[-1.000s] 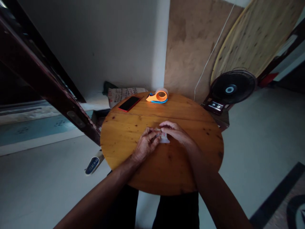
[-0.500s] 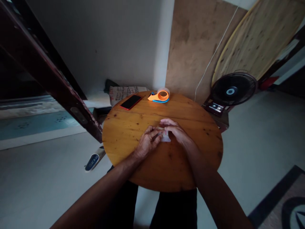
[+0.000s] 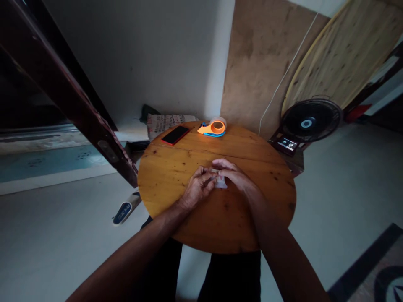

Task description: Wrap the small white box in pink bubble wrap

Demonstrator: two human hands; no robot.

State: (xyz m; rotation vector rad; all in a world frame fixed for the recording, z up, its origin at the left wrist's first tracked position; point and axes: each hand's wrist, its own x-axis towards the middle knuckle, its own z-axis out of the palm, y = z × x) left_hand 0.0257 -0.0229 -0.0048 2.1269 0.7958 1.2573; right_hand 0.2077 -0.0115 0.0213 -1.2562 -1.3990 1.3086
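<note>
Over the middle of the round wooden table, both hands meet at a small whitish, translucent piece; its exact kind is too small and dim to tell. My left hand is closed, its thumb and fingers pinching the piece from the left. From the right, my right hand bends over the piece, thumb and fingertips closed at its upper edge. Fingers cover the piece's upper part, while its lower edge shows below them.
An orange and blue tape dispenser stands at the table's far edge, with a red-edged phone left of it. A black fan is beyond the right side. A slipper lies on the floor at left, near a dark door frame.
The view has shifted slightly, so everything appears a little to the right. Both hands stay at the whitish piece, with hardly any change in their grip.
</note>
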